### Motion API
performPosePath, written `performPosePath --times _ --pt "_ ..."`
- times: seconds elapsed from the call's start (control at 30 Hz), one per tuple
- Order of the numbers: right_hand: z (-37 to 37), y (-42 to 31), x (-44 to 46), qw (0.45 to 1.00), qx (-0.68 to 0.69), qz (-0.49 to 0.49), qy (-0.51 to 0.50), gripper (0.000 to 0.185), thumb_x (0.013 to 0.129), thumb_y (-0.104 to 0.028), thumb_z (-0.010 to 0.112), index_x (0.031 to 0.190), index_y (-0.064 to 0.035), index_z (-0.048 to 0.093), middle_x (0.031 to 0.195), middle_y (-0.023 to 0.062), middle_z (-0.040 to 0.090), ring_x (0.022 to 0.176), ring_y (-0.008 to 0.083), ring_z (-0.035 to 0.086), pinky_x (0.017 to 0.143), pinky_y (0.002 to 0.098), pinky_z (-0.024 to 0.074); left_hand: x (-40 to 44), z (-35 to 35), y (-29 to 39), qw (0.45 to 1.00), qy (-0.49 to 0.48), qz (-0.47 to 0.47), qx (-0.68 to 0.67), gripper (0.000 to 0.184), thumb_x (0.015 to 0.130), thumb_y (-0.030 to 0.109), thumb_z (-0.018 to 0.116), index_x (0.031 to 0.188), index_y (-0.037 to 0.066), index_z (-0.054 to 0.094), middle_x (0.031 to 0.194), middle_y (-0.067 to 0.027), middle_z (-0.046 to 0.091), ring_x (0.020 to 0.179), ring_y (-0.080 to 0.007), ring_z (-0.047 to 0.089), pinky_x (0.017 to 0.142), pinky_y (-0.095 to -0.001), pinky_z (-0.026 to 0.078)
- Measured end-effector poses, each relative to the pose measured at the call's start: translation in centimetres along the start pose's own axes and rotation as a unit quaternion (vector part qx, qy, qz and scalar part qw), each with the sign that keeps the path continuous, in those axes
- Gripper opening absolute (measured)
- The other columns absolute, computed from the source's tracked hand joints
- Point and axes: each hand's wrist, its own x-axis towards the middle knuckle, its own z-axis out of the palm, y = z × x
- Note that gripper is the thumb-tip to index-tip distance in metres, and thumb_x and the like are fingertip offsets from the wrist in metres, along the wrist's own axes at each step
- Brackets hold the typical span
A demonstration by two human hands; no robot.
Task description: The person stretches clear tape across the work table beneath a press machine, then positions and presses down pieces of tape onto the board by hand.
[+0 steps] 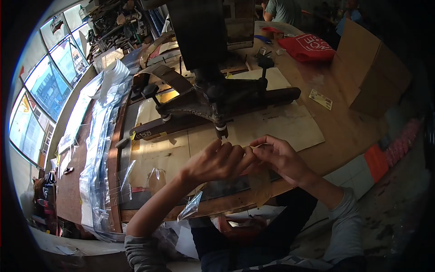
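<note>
My left hand [218, 161] and my right hand [282, 159] meet over the front edge of the worktable, their fingertips pinched close together. Whatever lies between the fingers is too small and too hidden to name. Just behind my left hand hangs the short tip [221, 131] of a dark metal press-like machine [209, 93]. The tip stays apart from the fingers. Below the hands, a thin brownish see-through piece [260, 183] hangs at the table edge; I cannot tell whether either hand holds it.
Pale sheets [290, 127] lie under a dark metal bar [172, 124]. Long clear plastic sheeting [100, 158] covers the left side. A red bag [308, 47], a cardboard box [374, 68] and a small printed card [321, 99] sit at right. Another person [284, 11] is at the back.
</note>
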Motion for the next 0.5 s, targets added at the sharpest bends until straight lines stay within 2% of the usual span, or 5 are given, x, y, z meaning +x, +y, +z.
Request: performPosePath --times 0.07,0.17,0.27,0.37,0.5 --pt "-1.3 -0.2 0.1 0.999 -0.011 -0.001 0.036 0.028 0.092 -0.019 0.058 0.109 0.002 0.053 0.094 0.0093 0.062 0.083 0.0133 0.063 0.069 0.0244 0.0531 0.7 0.9 0.2 0.999 0.013 -0.008 -0.047 0.008 0.075 0.015 0.062 0.082 0.014 0.057 0.06 0.0065 0.041 0.052 -0.0045 0.046 0.051 -0.021 0.033" --pt "-2.2 -1.3 0.1 0.994 -0.055 0.036 0.092 0.021 0.092 -0.014 0.056 0.106 0.0025 0.053 0.091 0.0097 0.064 0.08 0.0137 0.064 0.067 0.0251 0.054 0.9 2.2 0.4 1.0 0.018 -0.005 -0.016 0.009 0.073 0.014 0.062 0.081 0.013 0.057 0.06 0.0063 0.041 0.053 -0.0043 0.046 0.051 -0.0209 0.034" --pt "-4.4 -1.0 1.5 0.987 -0.144 -0.017 0.074 0.015 0.092 -0.012 0.055 0.103 -0.0008 0.053 0.086 0.0059 0.064 0.078 0.0111 0.062 0.068 0.0241 0.0511 1.0 3.0 0.9 1.0 -0.017 -0.018 -0.002 0.011 0.073 0.014 0.062 0.083 0.013 0.056 0.061 0.0056 0.043 0.052 -0.0035 0.046 0.051 -0.0209 0.033" --pt "-5.6 -1.3 2.8 0.98 -0.185 -0.015 0.069 0.012 0.091 -0.011 0.056 0.095 0.0005 0.056 0.081 0.0054 0.064 0.076 0.0101 0.061 0.066 0.024 0.0502 1.5 3.5 1.4 0.998 -0.034 -0.044 0.0 0.015 0.073 0.013 0.062 0.088 0.012 0.057 0.065 0.0045 0.045 0.054 -0.0038 0.049 0.049 -0.0205 0.038" --pt "-7.4 -1.3 5.0 0.895 -0.436 -0.057 0.077 0.016 0.08 -0.012 0.063 0.085 0.0039 0.062 0.07 0.0111 0.064 0.068 0.016 0.065 0.063 0.03 0.0492 1.2 4.9 2.7 0.983 -0.13 -0.11 -0.064 0.027 0.073 0.01 0.062 0.099 0.006 0.054 0.071 0.0002 0.05 0.061 -0.0084 0.056 0.048 -0.0236 0.047"
